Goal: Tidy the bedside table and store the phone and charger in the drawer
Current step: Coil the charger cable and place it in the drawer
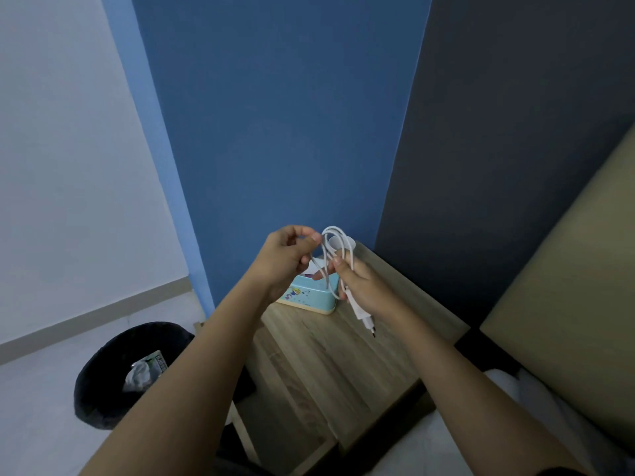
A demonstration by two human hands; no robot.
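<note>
Both my hands hold a white charger above the wooden bedside table [330, 355]. My right hand [360, 286] grips the coiled white cable [331, 259] and the plug adapter [362, 316], whose pins point down and toward me. My left hand [287, 259] pinches the top of the cable loops between thumb and fingers. No phone shows in this view. I cannot make out the drawer; my arms cover the table's near side.
A light blue tissue box [314, 297] with cartoon figures stands at the table's back, with a small white round thing behind it. A black waste bin [113, 372] with rubbish sits on the floor at left. A bed with a tan headboard [567, 331] is at right.
</note>
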